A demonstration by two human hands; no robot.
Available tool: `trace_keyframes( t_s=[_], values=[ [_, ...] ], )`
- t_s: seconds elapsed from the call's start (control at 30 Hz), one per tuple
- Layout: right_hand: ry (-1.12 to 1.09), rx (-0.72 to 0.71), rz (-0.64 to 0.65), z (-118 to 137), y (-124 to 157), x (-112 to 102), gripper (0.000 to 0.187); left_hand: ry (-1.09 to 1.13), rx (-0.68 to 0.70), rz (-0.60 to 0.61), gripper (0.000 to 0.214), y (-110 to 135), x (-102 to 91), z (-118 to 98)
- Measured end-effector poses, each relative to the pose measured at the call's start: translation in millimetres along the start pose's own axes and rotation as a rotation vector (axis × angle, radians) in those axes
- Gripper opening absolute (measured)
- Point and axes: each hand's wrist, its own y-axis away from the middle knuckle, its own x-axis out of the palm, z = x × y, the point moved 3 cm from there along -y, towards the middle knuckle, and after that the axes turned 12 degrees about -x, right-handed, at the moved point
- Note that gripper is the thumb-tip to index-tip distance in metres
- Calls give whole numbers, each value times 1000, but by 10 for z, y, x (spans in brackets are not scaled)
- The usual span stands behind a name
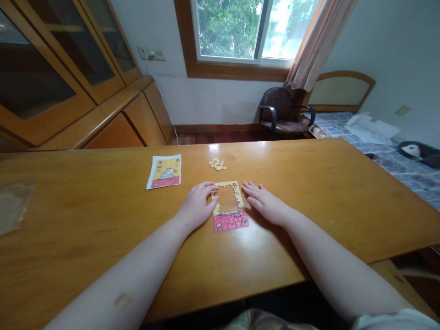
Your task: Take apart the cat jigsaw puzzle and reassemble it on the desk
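Observation:
A small jigsaw puzzle (231, 220) lies on the wooden table (330, 192), its yellow border and pink bottom band assembled and its middle hollow. My left hand (196, 205) rests at the puzzle's left edge, fingers loosely curled against the frame. My right hand (264, 202) lies flat at the right edge, fingers stretched out and touching the border. Neither hand grips a piece. A little heap of loose puzzle pieces (217, 164) sits just beyond the puzzle. The reference picture card (164, 171) lies to the left of it.
A crumpled clear plastic bag (13, 201) lies at the table's far left. Wooden cabinets (68, 82) line the left wall. A dark armchair (283, 114) stands under the window, and a bed (388, 151) with a plush toy is on the right.

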Motion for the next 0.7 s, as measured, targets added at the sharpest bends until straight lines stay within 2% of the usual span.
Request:
trace_keyframes(
  t_s=[0.1,0.17,0.23,0.33,0.4,0.53,0.63,0.7],
  values=[
    [-182,14,-127,-76,19,-66,54,22,-8,16,30,-4,2,3],
    [-221,41,-217,-119,30,-134,50,33,-18,16,30,-9,0,9],
    [-175,97,-296,-161,41,-217,43,44,-22,15,30,-12,-5,14],
    [10,182,-361,-214,49,-327,32,61,-14,14,28,-11,-12,14],
    [136,172,-363,-224,38,-360,27,68,-11,15,28,-9,-14,12],
    [258,37,-311,-176,5,-324,19,69,-10,8,28,-14,-10,12],
    [315,-35,-271,-129,-1,-286,20,67,7,1,28,-20,-4,13],
    [355,-30,-254,-128,3,-277,23,64,18,-1,28,-20,-5,12]
  ],
)
